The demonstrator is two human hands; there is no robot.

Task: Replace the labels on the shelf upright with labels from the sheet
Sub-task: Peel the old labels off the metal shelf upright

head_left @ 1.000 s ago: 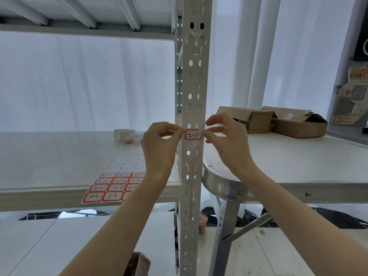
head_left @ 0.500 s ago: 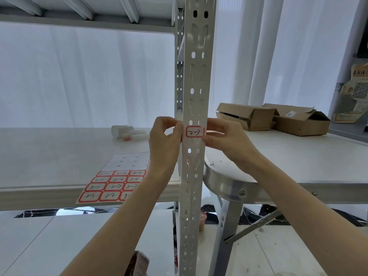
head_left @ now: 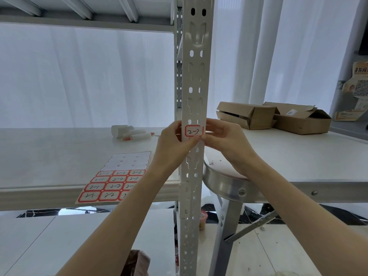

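- Presently we have the left hand (head_left: 175,148) curled round the left edge of the shelf upright (head_left: 196,76). Its thumb lies across the front face just under the label (head_left: 194,131), so it grips the post rather than the sticker.
- Our right hand (head_left: 225,142) is at the upright's right edge, fingers bent, the tips pinching the label's right end where it meets that edge. We cannot tell whether that end is stuck flat or partly lifted.
- The main risk we see depends on which way the label is going. If it is to come off, a pull from one end could tear the thin paper and leave a strip on the metal. If it is being set down, pressing one end first could fix it askew or crease it.
- A second risk: the label is nearly as wide as the front face, so a small sideways slip would fold its end round the corner.
- The label is a small white rectangle with a red border and notched corners, handwritten "2-3". It sits level just below a pair of slots.
- The sheet (head_left: 117,182) lies at the front edge of the shelf board (head_left: 39,156), left of the upright. Its far rows are bare backing, and its near rows hold red-bordered labels.
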